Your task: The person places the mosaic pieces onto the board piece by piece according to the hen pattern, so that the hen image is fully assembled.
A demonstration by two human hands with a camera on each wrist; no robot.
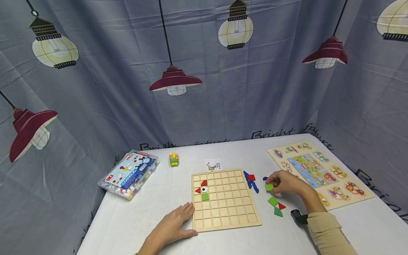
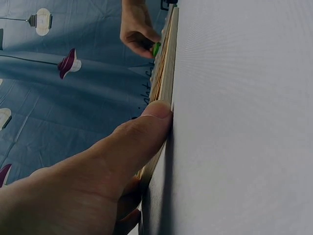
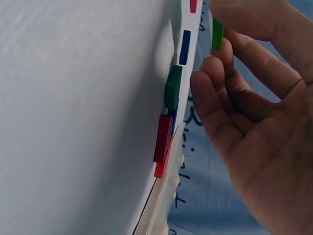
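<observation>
My right hand pinches a light green square tile over the table, to the right of a wooden grid board. In the right wrist view the same green tile sits between thumb and fingers. My left hand touches the board's left edge with fairly straight fingers, and its thumb lies against the edge in the left wrist view. On the board's upper left are a red quarter-round piece, a red triangle, a white tile with a black dot and a green square.
Loose green, dark green and red pieces lie below my right hand. Blue pieces and a red one sit beside the board. Around them are a picture card, toy figure, plastic case and picture puzzle.
</observation>
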